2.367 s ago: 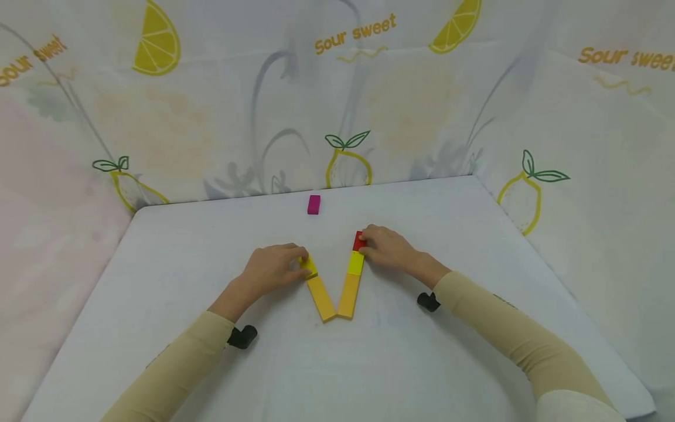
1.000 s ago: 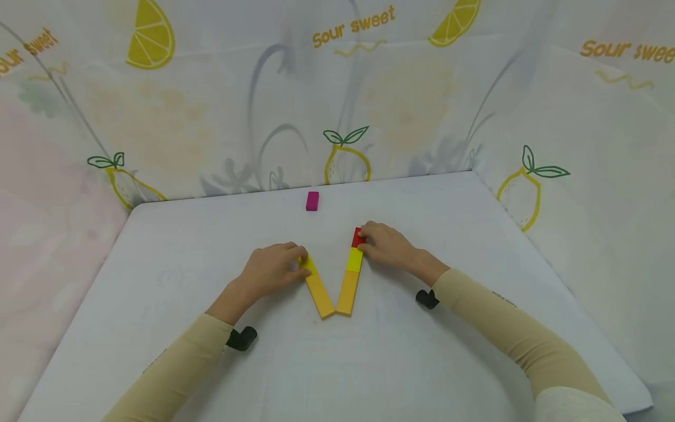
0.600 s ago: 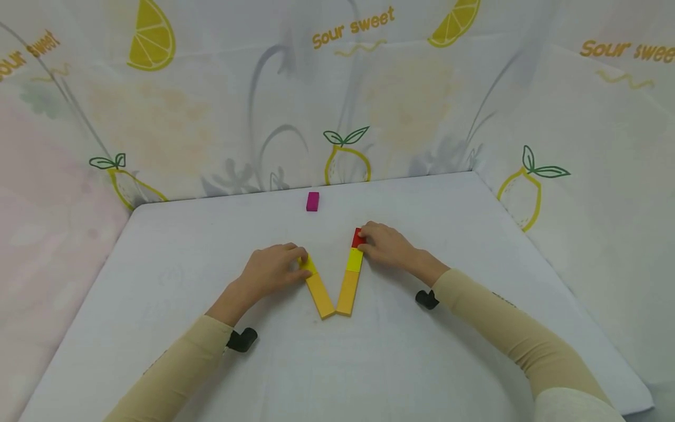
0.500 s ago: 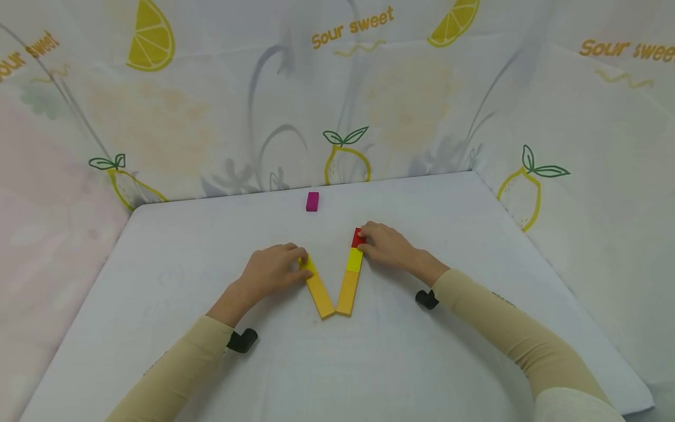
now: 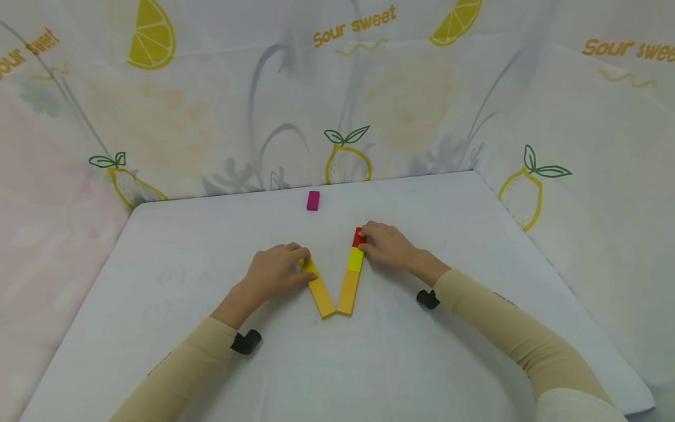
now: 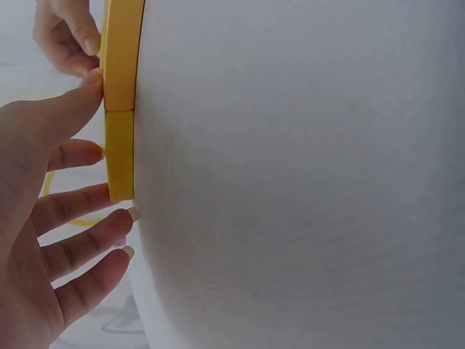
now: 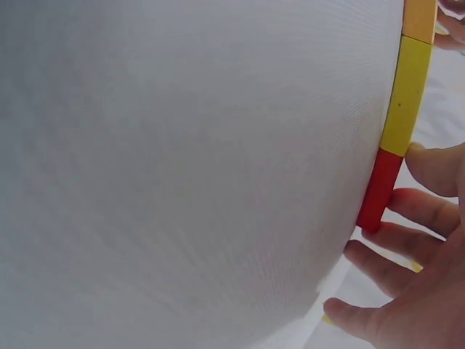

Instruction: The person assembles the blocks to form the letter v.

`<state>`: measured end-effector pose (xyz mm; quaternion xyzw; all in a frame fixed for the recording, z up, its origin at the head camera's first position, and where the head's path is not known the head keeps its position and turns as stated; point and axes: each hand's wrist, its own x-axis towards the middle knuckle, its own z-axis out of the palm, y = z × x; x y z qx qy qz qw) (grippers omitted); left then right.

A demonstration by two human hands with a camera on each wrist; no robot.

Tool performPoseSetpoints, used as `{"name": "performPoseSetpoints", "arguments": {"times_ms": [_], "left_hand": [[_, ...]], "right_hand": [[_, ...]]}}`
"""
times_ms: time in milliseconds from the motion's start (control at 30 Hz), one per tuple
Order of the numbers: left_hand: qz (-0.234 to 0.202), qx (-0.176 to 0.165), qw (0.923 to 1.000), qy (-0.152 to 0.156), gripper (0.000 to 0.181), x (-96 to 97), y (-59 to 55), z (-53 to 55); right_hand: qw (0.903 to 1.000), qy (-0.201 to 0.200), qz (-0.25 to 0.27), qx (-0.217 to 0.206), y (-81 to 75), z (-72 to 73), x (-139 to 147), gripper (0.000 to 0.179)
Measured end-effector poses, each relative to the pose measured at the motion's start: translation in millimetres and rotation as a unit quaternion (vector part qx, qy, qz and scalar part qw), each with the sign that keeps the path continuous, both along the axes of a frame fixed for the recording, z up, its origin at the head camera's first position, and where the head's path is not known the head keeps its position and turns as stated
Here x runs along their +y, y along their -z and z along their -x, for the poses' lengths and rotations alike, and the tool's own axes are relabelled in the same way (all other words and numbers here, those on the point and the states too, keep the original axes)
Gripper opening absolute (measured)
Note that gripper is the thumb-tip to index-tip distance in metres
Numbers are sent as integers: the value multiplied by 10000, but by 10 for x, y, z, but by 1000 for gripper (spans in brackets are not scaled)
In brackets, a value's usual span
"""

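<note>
Two rows of wooden blocks form a V on the white table. The left row has a long orange block (image 5: 322,299) with a shorter yellow block (image 5: 310,267) at its far end. My left hand (image 5: 274,271) holds the yellow block, fingers at its far end and thumb near the joint, against the orange block in the left wrist view. In the right row, a second orange block (image 5: 347,293), a yellow block (image 5: 355,259) and a red block (image 5: 357,237) lie end to end. My right hand (image 5: 392,247) grips the red block, its thumb near the seam with the yellow one.
A magenta block (image 5: 313,200) lies by itself near the back edge of the white table (image 5: 422,363). A lemon-print cloth (image 5: 411,117) hangs behind and at the sides. Black wrist cameras (image 5: 246,341) jut below both wrists.
The left yellow block, slightly skewed at first, now lines up with its orange block. My left hand has since shifted a little right and nearer, thumb toward the orange block. My right hand stays put.
</note>
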<state>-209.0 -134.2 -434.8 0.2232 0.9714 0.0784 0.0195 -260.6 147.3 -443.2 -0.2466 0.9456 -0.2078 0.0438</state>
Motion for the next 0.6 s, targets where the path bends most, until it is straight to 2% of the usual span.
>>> {"name": "performPoseSetpoints", "arguments": {"times_ms": [367,600], "left_hand": [[-60,133,9999,-11,32,-2,32,0],[-333,150,9993,-32,32,-16,43,-26]], "right_hand": [[9998,118,-103,-123,23,11,-4,34],[9999,109,-75,-98,33,10,-10,35]]}}
